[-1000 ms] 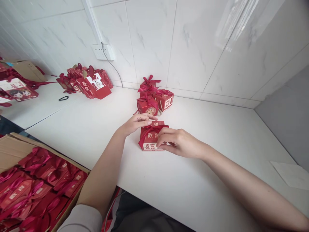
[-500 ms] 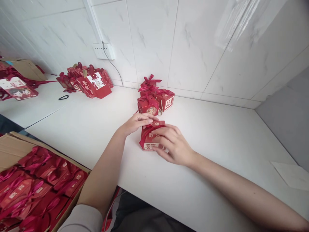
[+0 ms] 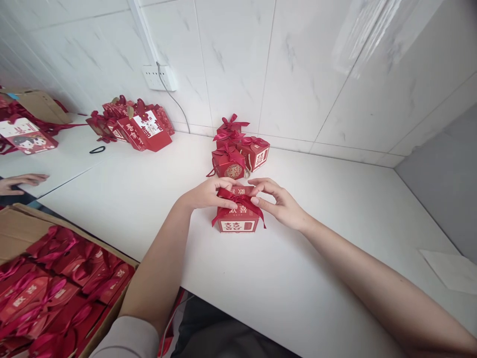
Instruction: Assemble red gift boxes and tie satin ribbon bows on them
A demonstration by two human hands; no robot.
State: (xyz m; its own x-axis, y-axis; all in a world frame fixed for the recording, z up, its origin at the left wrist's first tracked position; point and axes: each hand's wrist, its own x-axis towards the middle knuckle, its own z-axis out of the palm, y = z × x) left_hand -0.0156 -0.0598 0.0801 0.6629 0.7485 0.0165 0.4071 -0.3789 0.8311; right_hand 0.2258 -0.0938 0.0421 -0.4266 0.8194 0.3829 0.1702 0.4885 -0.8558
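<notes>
A red gift box point(image 3: 238, 226) with white and gold printing sits upright on the white table in front of me. Across its top lies a dark red ribbon point(image 3: 244, 200) tied in a bow, its two tails hanging down the sides. My left hand point(image 3: 209, 194) is closed on the bow's left part, thumb in front and fingers behind. From the other side, my right hand point(image 3: 281, 204) pinches the bow's right loop between thumb and forefinger. Just behind, several finished-looking red boxes point(image 3: 228, 164) with bows stand grouped together.
An open carton point(image 3: 17, 214) full of ribboned red boxes is at the lower left. Flat red boxes point(image 3: 145, 132) lean near the wall, beside a black loop point(image 3: 97, 149). Another person's hand point(image 3: 22, 183) rests at the left table edge. White paper point(image 3: 449, 268) lies far right.
My right hand has drawn back from over the box's front to the bow's right end. The left thumb has come down onto the bow. Another person's hand has appeared at left.
</notes>
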